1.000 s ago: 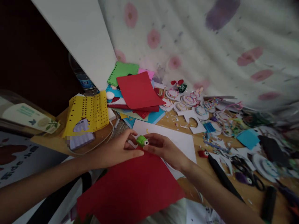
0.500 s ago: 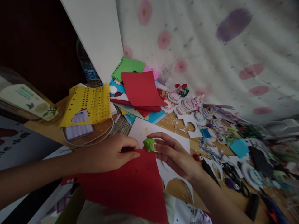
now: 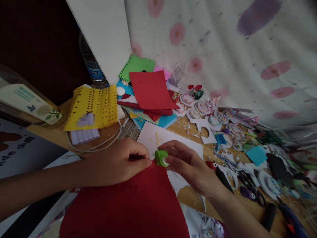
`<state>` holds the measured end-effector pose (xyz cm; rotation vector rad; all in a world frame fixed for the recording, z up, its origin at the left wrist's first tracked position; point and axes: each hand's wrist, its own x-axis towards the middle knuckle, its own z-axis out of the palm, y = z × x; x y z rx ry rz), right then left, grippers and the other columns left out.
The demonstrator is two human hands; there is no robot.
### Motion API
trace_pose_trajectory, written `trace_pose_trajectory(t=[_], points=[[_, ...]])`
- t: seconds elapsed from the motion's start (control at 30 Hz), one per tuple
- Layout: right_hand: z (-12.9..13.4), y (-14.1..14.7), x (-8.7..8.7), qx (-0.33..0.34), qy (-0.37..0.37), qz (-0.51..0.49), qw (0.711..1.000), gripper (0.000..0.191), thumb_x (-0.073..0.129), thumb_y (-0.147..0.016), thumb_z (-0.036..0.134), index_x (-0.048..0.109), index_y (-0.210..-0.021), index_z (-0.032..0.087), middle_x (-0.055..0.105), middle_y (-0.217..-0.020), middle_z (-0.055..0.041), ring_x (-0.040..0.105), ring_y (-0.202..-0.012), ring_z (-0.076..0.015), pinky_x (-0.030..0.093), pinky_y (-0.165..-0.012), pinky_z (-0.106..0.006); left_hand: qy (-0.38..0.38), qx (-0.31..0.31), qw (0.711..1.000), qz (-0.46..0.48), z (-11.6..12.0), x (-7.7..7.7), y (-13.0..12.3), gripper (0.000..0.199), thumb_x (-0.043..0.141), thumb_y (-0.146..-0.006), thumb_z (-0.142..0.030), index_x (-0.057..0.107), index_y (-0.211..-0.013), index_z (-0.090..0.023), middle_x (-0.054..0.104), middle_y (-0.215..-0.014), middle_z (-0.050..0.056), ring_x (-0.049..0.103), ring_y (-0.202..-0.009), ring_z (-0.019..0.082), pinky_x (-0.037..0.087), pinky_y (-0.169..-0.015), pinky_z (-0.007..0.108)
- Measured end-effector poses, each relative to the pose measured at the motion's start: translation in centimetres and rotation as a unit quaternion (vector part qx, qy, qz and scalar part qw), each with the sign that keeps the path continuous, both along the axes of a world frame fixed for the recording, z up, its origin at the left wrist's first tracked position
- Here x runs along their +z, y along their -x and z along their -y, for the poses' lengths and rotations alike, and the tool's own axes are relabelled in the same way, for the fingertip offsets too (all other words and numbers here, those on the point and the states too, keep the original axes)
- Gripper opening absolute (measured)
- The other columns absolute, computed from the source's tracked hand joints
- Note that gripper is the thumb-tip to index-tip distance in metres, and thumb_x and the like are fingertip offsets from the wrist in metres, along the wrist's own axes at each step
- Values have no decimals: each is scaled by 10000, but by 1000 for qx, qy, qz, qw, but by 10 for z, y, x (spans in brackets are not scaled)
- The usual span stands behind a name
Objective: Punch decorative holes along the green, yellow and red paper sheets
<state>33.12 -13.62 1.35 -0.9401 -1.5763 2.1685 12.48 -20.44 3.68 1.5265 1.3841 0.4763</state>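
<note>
A large red sheet (image 3: 128, 208) hangs toward me from the table's near side. My left hand (image 3: 123, 162) pinches its top edge between thumb and curled fingers. Just right of that thumb, a small green punch (image 3: 160, 158) sits at the sheet's upper right corner. My right hand (image 3: 189, 168) holds the punch, with its thumb at the white part and its fingers curled over the far side. Beneath the hands lies a white paper (image 3: 182, 140) with small yellow bits on it.
Behind my hands is a stack topped by a red sheet (image 3: 151, 90). Punched yellow paper (image 3: 95, 107) and a white cable (image 3: 109, 143) lie left. Paper discs, scraps, scissors (image 3: 259, 196) and a black item (image 3: 268, 216) crowd the right side. A bottle (image 3: 95, 71) stands behind.
The right thumb has moved onto the punch's white part, and the punch has turned slightly. The red sheet spreads wider below. More yellow bits show on the white paper. The view has shifted a little.
</note>
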Motion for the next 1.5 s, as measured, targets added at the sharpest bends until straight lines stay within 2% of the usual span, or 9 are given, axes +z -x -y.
trace_pose_trajectory(t=[0.2, 0.37, 0.53, 0.67, 0.77, 0.87, 1.03, 1.23, 1.5], points=[[-1, -3, 0, -15, -35, 13, 999, 217, 685, -819, 345, 633, -1003, 242, 648, -881, -15, 572, -763, -119, 464, -671, -238, -8, 20, 1000, 4, -1, -6, -8, 279, 477, -859, -305, 625, -658, -181, 597, -610, -38, 547, -616, 123, 334, -536, 227], [0, -3, -2, -44, -65, 14, 997, 214, 666, -834, 343, 629, -1024, 250, 637, -874, -4, 579, -777, -118, 471, -678, -235, -23, 43, 999, 8, -3, -12, -14, 291, 475, -861, -332, 647, -688, -174, 614, -625, -32, 559, -624, 123, 349, -540, 221], [-1, -6, -2, 8, -78, 19, 997, 199, 638, -859, 317, 609, -1035, 229, 635, -832, -3, 596, -808, -124, 475, -696, -236, -21, 20, 1000, 8, -5, -13, -14, 281, 461, -872, -295, 656, -722, -159, 622, -656, -29, 567, -659, 115, 357, -558, 206], [-1, -9, 0, 23, -85, 6, 996, 195, 622, -874, 286, 588, -1058, 229, 652, -886, -14, 606, -839, -123, 486, -719, -234, -35, 39, 999, 16, -5, -14, -15, 286, 463, -874, -299, 674, -744, -157, 613, -650, -26, 561, -658, 116, 358, -555, 204], [1, -11, 1, 9, -123, 4, 992, 202, 620, -876, 269, 581, -1072, 239, 641, -961, -22, 609, -876, -118, 498, -756, -233, -42, 62, 997, 22, -4, -17, -17, 278, 467, -871, -291, 675, -744, -157, 603, -645, -24, 547, -648, 113, 359, -554, 205], [2, -13, 0, 24, -142, 3, 990, 228, 632, -867, 239, 571, -1086, 247, 633, -981, -19, 608, -911, -118, 502, -800, -236, -41, 78, 995, 35, -3, -20, -19, 262, 480, -862, -287, 667, -730, -160, 593, -639, -25, 534, -641, 110, 362, -552, 200], [0, -14, -6, 34, -130, -26, 991, 238, 641, -861, 198, 557, -1076, 250, 629, -950, 1, 588, -872, -93, 484, -791, -216, -41, 82, 994, 55, -2, -19, -20, 266, 485, -863, -291, 655, -706, -161, 571, -620, -29, 515, -622, 104, 361, -541, 194], [2, -9, -15, 2, -60, -82, 995, 242, 709, -817, 211, 556, -1002, 240, 614, -845, 38, 559, -752, -57, 448, -681, -171, -47, 75, 994, 56, -2, -24, -23, 268, 473, -880, -302, 674, -767, -164, 606, -657, -24, 536, -642, 109, 366, -550, 201], [-3, -13, -5, 38, -49, -48, 997, 368, 741, -774, 181, 569, -1089, 257, 605, -862, 38, 572, -766, -70, 467, -714, -192, -105, 74, 990, 51, 1, -29, -22, 249, 478, -882, -264, 663, -747, -167, 572, -613, -47, 508, -598, 83, 360, -540, 189]])
